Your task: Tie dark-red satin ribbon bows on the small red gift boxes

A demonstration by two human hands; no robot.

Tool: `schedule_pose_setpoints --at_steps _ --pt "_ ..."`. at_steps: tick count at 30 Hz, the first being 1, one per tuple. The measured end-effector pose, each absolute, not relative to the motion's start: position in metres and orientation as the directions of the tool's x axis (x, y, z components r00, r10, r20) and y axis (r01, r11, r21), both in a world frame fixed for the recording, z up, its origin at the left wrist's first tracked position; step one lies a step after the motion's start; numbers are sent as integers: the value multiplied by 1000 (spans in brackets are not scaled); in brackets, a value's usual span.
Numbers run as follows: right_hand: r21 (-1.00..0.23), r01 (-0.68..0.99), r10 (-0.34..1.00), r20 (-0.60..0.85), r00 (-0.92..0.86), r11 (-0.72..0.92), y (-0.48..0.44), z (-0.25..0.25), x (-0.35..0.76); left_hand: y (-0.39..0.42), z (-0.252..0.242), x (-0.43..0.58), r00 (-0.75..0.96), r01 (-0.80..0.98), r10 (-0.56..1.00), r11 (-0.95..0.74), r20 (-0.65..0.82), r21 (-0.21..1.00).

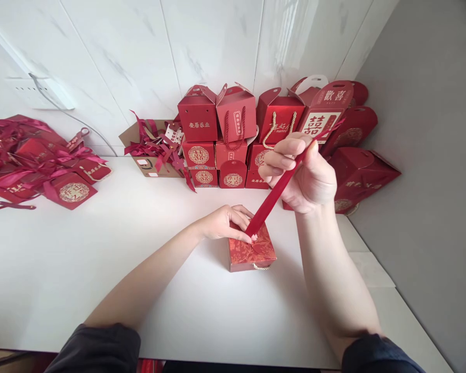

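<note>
A red patterned gift box (252, 254) with a gold cord handle lies on the white table in front of me. My left hand (229, 223) rests on its top, thumb and fingers pinching the lower end of a red ribbon (274, 197) against the lid. Raised above the box to the right, my right hand (301, 173) pinches the ribbon's upper end between thumb and forefinger. Between the two hands the ribbon runs taut at a slant. A short tail of it sticks out past the right fingertips.
Several red gift boxes (197, 122) stand stacked against the tiled wall, more of them at the right by a grey panel (423, 155). A cardboard box (155, 167) holds ribbons and tags. Ribbon-tied red boxes (72, 191) are piled at the left.
</note>
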State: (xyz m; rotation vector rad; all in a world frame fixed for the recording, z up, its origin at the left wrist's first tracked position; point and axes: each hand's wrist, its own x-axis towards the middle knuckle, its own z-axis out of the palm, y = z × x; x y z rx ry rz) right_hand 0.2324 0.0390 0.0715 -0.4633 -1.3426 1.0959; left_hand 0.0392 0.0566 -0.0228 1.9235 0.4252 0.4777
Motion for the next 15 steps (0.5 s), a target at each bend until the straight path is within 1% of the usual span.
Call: schedule_pose_setpoints --at_steps 3,5,7,8,9,10,11,12,13,14,15 --pt "-820 -272 835 542 -92 503 49 66 233 54 -25 41 832 71 537 -350 138 934" --pt "-862 -132 865 500 -52 490 57 61 236 53 -26 41 823 80 554 -327 123 941" --pt "-891 130 891 446 79 435 60 57 239 53 -26 42 816 93 567 -318 111 943" --pt "-875 294 882 442 162 384 60 55 242 53 -26 41 816 95 568 -321 111 942" --pt "-832 455 862 454 226 319 57 54 244 53 -26 41 816 95 567 -327 115 940" --pt "-762 598 850 468 244 248 52 53 246 53 -25 41 817 94 564 -336 121 937" --pt "-681 708 874 446 195 189 45 53 249 53 -25 41 818 94 561 -350 128 932" --pt "-625 765 924 366 110 156 36 54 251 53 -25 41 822 93 552 -366 136 926" --pt "-608 780 972 235 2 145 27 54 254 54 -24 42 828 90 542 -384 145 919" --pt "-619 768 986 115 -120 165 18 55 256 54 -24 42 834 82 529 -401 157 912" --pt "-624 750 969 50 -241 219 11 54 258 54 -23 42 839 69 517 -416 173 907"
